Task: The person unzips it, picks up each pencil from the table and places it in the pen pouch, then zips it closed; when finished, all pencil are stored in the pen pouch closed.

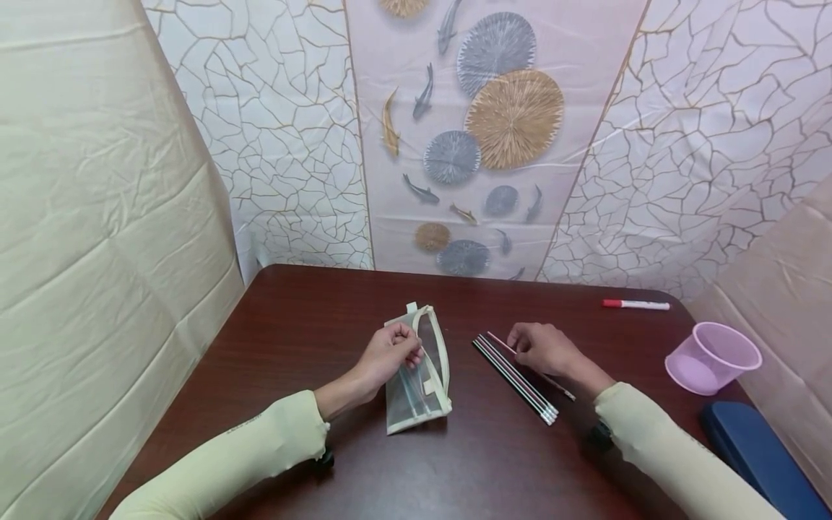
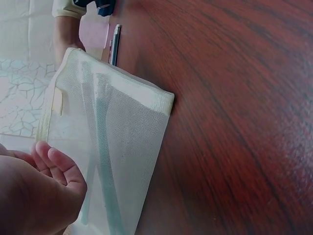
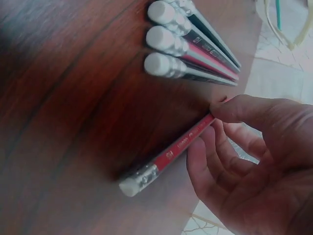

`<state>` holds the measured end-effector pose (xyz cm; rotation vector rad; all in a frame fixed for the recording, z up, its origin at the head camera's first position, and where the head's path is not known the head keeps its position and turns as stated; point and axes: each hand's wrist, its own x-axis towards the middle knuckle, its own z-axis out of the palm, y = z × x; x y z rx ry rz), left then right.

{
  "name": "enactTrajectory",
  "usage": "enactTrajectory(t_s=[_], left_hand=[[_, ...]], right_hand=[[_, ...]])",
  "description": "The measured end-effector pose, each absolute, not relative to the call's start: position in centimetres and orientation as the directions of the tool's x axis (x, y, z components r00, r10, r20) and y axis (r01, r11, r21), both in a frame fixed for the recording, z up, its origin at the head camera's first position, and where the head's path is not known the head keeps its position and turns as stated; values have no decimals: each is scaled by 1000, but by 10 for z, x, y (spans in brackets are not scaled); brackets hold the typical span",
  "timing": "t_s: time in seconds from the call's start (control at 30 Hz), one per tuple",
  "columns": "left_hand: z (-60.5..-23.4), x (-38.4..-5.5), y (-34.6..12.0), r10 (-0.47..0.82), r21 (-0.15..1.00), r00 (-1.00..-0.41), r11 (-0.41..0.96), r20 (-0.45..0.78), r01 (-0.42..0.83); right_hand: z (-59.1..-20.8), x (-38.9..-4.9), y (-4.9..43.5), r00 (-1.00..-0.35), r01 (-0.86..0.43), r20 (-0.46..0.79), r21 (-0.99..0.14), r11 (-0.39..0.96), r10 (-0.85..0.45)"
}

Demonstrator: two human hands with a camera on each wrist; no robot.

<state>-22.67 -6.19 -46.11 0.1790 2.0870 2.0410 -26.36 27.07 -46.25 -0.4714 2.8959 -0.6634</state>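
My left hand [image 1: 393, 350] pinches the opening edge of a cream-trimmed mesh pencil pouch [image 1: 399, 408], which stands tilted up from the table. Its zip side gapes toward the right. Through the mesh [image 2: 132, 127], long pale green shapes show in the left wrist view. My right hand [image 1: 542, 350] holds a red pencil [image 3: 183, 144] between thumb and fingers, its white eraser end low over the table. Just left of that hand, several striped pencils [image 1: 516, 379] lie side by side, erasers toward me. Their eraser ends [image 3: 164, 39] appear close up in the right wrist view.
A red-capped white marker [image 1: 635, 305] lies near the far right edge of the dark wooden table [image 1: 312, 303]. A pink cup [image 1: 711, 357] stands tilted at the right, with a dark blue case [image 1: 757, 451] in front of it. Fabric walls surround the table.
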Motion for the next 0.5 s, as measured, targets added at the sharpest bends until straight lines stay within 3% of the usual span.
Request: enactTrajectory(t_s=[0.17, 0.27, 0.4, 0.5], left_hand=[[-461, -227, -61, 237, 997, -968, 24, -79, -75], [-461, -227, -60, 247, 997, -966, 33, -79, -73], [-461, -227, -59, 256, 996, -963, 31, -84, -79], [-460, -228, -56, 263, 996, -961, 22, -87, -84]], right_hand=[[-454, -266, 268, -950, -284, -4, -395, 874, -311], [-445, -266, 261, -954, -294, 74, -422, 858, -290], [-431, -262, 244, -958, -276, 118, -631, 725, -261], [-423, -258, 226, -966, -211, 102, -844, 493, -238]])
